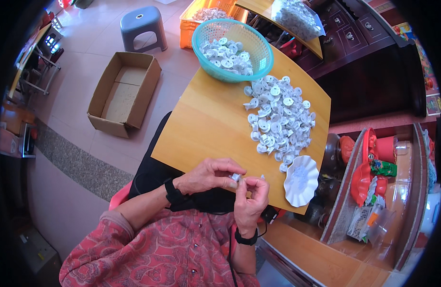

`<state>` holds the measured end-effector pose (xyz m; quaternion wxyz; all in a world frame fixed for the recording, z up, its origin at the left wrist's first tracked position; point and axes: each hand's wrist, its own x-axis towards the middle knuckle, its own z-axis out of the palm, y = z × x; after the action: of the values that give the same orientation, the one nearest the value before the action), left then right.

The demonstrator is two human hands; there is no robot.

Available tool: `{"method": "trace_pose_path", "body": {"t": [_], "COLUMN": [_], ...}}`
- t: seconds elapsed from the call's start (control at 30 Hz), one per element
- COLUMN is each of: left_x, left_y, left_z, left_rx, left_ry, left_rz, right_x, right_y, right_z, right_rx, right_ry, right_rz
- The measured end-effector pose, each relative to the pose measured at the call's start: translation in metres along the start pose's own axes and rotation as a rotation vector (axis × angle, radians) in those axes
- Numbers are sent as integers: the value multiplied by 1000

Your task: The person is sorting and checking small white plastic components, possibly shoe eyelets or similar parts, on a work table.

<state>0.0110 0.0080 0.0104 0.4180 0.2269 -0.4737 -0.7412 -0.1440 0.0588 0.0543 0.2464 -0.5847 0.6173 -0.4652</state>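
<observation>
Near the table's front edge, my left hand [211, 174] pinches a small white plastic part [236, 177] between thumb and fingers. Close against it, the fingertips of my right hand [251, 193] are pressed together at the part's lower side; whatever they hold is too small to make out. A tiny pale piece [262, 177] lies on the wooden table [201, 119] just beyond my right hand. To the right stands a white scalloped dish [302, 182] with small pale pieces in it. Behind that spreads a heap of white plastic parts [280, 119] with round discs.
A turquoise basket [232, 62] of similar parts stands at the table's far end, by an orange crate [187, 31]. On the floor at left are an open cardboard box [125, 93] and a grey-blue stool [141, 28]. A wooden tray [392, 191] of odds and ends sits at right.
</observation>
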Motion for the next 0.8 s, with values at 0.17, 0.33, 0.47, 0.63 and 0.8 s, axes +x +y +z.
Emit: {"method": "trace_pose_path", "body": {"t": [0.17,0.33,0.47,0.63,0.8], "left_x": [0,1,4,1,1], "left_y": [2,5,5,4,9], "left_z": [-1,-1,-2,0,-4], "left_rx": [23,-104,-1,-21,-64], "left_ry": [-12,3,-14,-8,-11], "left_rz": [-2,-17,10,-26,-68], "right_x": [-1,3,6,4,5], "right_y": [1,0,-4,-5,-4], "right_z": [1,-6,-6,-5,-2], "right_rx": [0,370,415,290,202], "right_ry": [4,-41,-22,-28,-19], "right_rz": [-14,297,300,271,178]}}
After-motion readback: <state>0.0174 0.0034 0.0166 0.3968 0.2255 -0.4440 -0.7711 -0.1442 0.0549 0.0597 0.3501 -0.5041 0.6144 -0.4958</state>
